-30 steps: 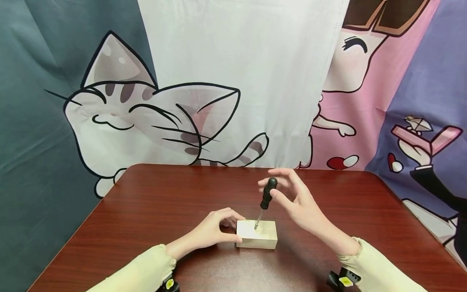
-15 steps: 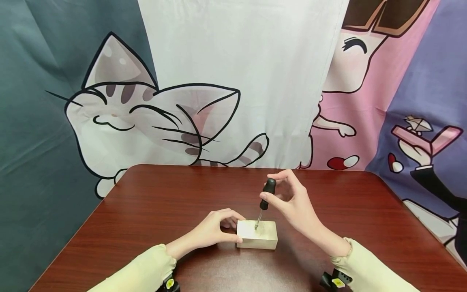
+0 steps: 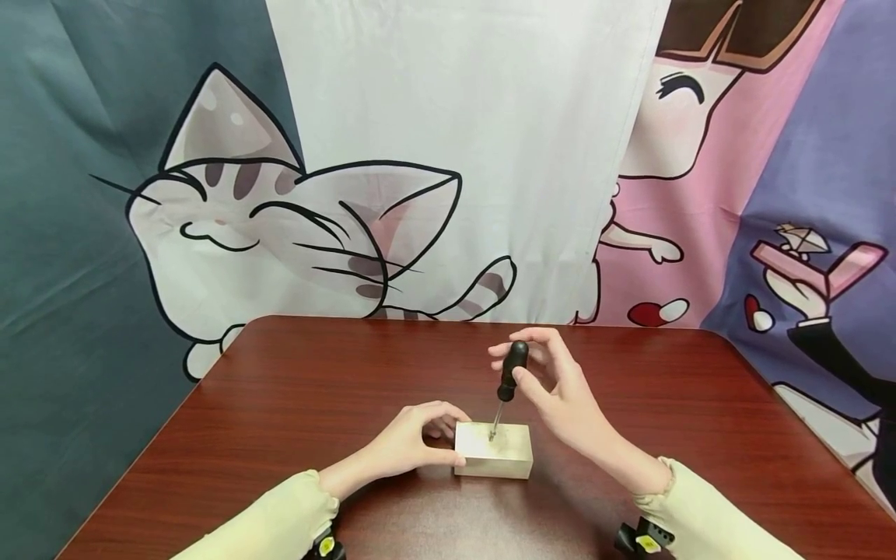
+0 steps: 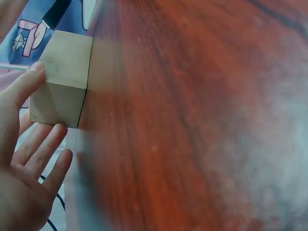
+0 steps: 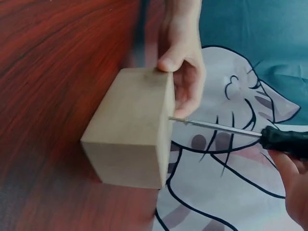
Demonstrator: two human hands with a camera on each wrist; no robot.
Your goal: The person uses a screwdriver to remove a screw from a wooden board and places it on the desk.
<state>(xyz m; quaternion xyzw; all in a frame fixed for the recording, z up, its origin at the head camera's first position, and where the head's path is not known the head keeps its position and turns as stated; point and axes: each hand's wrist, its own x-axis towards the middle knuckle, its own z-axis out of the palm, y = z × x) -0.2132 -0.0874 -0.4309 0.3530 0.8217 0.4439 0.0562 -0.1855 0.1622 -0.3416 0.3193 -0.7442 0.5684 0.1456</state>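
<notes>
My left hand (image 3: 399,442) grips the left end of a pale wooden block (image 3: 495,459), thumb on the near side and fingers on the far side. In the left wrist view the thumb and fingertips press the block's (image 4: 67,62) faces. A screwdriver (image 3: 514,367) with a black handle stands slightly tilted over the block. Its metal shaft (image 5: 216,126) meets a small screw (image 5: 178,119) that sticks out of the block's top. My right hand (image 3: 560,389) holds the handle loosely, thumb against its near side and the fingers spread behind it.
The block rests on a reddish-brown wooden table (image 3: 315,365). Behind the table hangs a cloth backdrop (image 3: 462,85) with a cartoon cat and figures. Dark devices are strapped at both wrists, below the pale sleeves (image 3: 707,505).
Half a second ago my right fingertips pinched the handle; since then the fingers have spread and loosened around it. The left hand and block have stayed put.
</notes>
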